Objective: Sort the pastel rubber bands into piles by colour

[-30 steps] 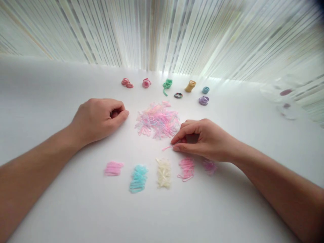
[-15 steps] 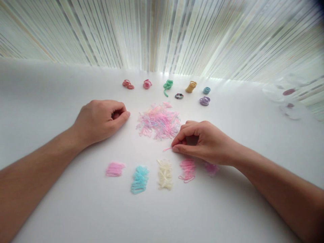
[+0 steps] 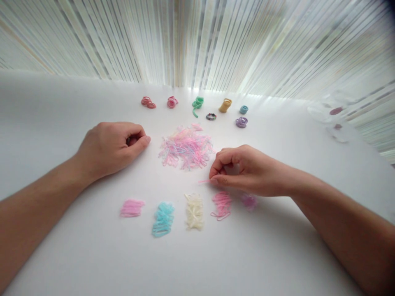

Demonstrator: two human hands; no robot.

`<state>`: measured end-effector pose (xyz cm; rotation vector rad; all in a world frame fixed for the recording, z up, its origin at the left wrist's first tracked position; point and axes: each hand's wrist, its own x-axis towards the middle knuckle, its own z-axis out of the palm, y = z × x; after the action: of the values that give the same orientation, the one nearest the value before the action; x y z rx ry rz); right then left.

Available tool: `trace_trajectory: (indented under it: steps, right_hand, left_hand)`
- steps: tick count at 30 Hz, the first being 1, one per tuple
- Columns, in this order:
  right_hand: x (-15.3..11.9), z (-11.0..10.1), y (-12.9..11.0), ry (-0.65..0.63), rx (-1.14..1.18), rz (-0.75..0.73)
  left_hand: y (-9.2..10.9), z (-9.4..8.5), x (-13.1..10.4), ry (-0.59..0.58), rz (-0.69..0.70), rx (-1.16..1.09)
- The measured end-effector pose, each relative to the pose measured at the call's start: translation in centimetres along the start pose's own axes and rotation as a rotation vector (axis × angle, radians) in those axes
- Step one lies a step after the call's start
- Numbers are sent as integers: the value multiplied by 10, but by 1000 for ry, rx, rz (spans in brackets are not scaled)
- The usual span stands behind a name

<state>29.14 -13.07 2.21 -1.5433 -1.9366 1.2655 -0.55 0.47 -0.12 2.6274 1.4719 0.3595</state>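
Between the thumb and forefinger of my right hand point(image 3: 243, 170) is a thin pink rubber band point(image 3: 203, 181), its loose end pointing left just over the table. That hand is beside a loose heap of mixed pastel rubber bands point(image 3: 187, 148). My left hand point(image 3: 112, 146) rests closed on the table left of the heap, its inner fingers partly hidden. Nearer me lie sorted bunches: light pink point(image 3: 132, 208), turquoise point(image 3: 163, 219), cream point(image 3: 194, 211), deeper pink point(image 3: 221, 204) and purple-pink point(image 3: 249, 201), the last lying below my right hand.
Along the back stand coiled hair ties in red point(image 3: 148, 102), pink point(image 3: 172, 102), green point(image 3: 198, 103), mustard point(image 3: 225, 105), blue point(image 3: 243, 109) and purple point(image 3: 241, 122). A small beaded ring point(image 3: 211, 116) lies among them. Clear round items point(image 3: 336, 113) sit at right, before a string curtain point(image 3: 179, 41).
The view has shifted slightly, so the table's things appear further left. My right hand, still pinching the pink band, has moved a little right relative to the heap. The left hand stays resting.
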Motion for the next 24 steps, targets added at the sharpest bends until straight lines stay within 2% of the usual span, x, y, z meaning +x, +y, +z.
trace_trajectory:
  steps: [8, 16, 24]
  right_hand:
    - [-12, -24, -12, -160, -71, 73]
    - [-18, -27, -18, -257, -168, 41]
    - [-18, -22, -20, -216, -187, 0]
  left_hand:
    - [-4, 2, 2, 14, 1, 21]
    - [-6, 2, 2, 35, 8, 13]
    - [-3, 1, 1, 6, 5, 23]
